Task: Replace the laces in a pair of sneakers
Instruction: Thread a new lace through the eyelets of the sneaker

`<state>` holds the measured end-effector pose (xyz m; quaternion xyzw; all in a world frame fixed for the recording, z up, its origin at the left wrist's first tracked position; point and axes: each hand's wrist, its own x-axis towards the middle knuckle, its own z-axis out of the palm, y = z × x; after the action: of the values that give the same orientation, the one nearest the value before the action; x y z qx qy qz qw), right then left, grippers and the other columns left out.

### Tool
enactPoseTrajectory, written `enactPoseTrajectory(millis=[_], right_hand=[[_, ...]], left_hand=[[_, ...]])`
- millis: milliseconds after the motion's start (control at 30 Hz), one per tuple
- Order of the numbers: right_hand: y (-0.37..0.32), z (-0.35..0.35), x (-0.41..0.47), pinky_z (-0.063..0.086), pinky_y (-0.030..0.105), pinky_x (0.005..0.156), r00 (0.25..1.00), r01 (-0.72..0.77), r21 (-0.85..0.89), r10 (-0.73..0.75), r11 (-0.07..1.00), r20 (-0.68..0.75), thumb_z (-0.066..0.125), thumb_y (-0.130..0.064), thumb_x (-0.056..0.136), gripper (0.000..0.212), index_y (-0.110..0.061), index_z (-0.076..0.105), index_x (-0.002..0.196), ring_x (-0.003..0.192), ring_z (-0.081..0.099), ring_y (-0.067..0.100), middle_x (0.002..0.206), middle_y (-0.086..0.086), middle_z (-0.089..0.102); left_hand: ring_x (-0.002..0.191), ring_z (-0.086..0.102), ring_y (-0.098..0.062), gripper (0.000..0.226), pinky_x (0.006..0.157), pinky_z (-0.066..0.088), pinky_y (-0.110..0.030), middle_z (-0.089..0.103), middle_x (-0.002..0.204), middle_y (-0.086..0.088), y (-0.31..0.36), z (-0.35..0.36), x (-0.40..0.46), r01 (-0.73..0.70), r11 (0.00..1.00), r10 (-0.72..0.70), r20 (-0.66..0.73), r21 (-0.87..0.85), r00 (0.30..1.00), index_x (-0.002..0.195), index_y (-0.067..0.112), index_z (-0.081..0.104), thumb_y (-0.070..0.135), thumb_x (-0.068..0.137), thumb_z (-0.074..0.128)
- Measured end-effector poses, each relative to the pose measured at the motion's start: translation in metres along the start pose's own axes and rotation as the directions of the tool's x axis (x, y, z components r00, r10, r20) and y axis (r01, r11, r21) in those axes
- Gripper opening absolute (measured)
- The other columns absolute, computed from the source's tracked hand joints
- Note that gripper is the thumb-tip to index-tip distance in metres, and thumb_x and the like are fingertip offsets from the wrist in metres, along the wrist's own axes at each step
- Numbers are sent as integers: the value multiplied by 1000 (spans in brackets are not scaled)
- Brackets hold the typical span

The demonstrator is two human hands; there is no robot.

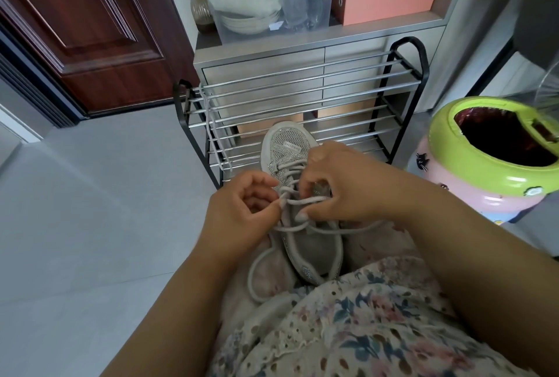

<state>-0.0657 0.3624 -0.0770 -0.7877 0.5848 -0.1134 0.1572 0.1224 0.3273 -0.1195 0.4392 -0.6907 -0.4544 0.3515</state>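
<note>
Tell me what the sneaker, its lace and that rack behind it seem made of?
Sneaker: grey knit mesh, likely, with glittery stud trim. Lace: round woven cord, matte grey. Rack: shiny metal rods, probably chromed steel, in a black frame.

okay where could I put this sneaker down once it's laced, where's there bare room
Bare grey floor lies left of the left hand, between the door and the shoe rack. The rack's upper rails are bare apart from a hanging lace. Right is crowded by the green-rimmed bin.
</note>
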Motion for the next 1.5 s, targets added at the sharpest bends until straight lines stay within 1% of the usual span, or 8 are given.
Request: enactPoseTrajectory(millis=[267, 533, 633, 767, 867, 1000, 1200, 1500], right_hand=[[1, 3, 0, 25, 21, 76, 985, 145, 17, -143, 989, -94, 43, -45, 93, 39, -19, 69, 82, 78, 34, -1, 77, -13, 45], [-20, -12, -17, 32, 16, 69, 957, 187, 84, -201, 979, 208, 55, -48, 89, 40, -31, 46, 54, 75, 45, -2, 69, -13, 43], [-19, -21, -19, 46, 33, 68, 971, 90, 232, -137, 969, 195, 48, -65, 77, 53, -14, 67, 76, 73, 56, 15, 78, -1, 56], [2, -26, -16, 40, 26, 57, 992, -81, 375, 113, 924, -64, 68, -50, 75, 26, -26, 65, 85, 55, 46, 4, 64, -7, 54], [5, -15, -14, 37, 18, 53, 985, -164, 276, 172, 947, -7, 80, -42, 67, 40, -32, 54, 96, 57, 45, 3, 72, -10, 53], [4, 3, -8, 35, 13, 52, 983, -179, 157, 182, 971, -3, 79, -34, 69, 56, -36, 44, 113, 67, 50, -3, 80, -15, 53], [19, 1, -11, 40, 12, 55, 978, -191, 331, 206, 924, -11, 77, -23, 69, 61, -33, 44, 118, 64, 55, -4, 74, -14, 57], [23, -1, -11, 45, 10, 62, 985, -174, 337, 169, 925, 46, 78, -18, 69, 70, -34, 42, 126, 71, 58, -8, 84, -15, 61]], left_hand=[[74, 69, -14, 20, 66, 54, -19, 72, 79, -1, -2, -2, 1, -9, 999, 10, 17, -45, 1000, 88, 15, 68, 0, 77, 73], [69, 63, -9, 30, 63, 52, -20, 70, 82, 1, 1, -3, 2, -32, 999, 33, 56, -16, 998, 90, 23, 69, -5, 81, 64], [76, 64, -16, 28, 67, 50, -20, 68, 91, 4, 2, -5, 2, -106, 994, 104, 130, 13, 986, 86, 27, 72, 3, 81, 59], [92, 61, -12, 24, 77, 48, -16, 64, 99, -4, 2, -4, 4, -160, 985, 145, 185, 65, 972, 83, 23, 74, 9, 77, 55], [91, 59, -12, 18, 78, 48, -19, 62, 98, -2, 3, -2, 5, -158, 983, 137, 194, 95, 971, 81, 26, 72, 23, 76, 56], [92, 55, -6, 28, 79, 44, -20, 59, 93, 4, 5, 4, 7, -178, 952, 135, 181, 247, 974, 74, 23, 69, 44, 84, 54], [81, 49, -2, 36, 61, 39, -10, 50, 89, 7, 16, 14, 7, -150, 920, 96, 161, 363, 982, 62, 17, 69, 47, 80, 66], [85, 40, 4, 23, 67, 32, 0, 43, 97, 6, 24, 28, 8, -129, 890, 28, 230, 438, 973, 90, 28, 75, 38, 69, 80]])
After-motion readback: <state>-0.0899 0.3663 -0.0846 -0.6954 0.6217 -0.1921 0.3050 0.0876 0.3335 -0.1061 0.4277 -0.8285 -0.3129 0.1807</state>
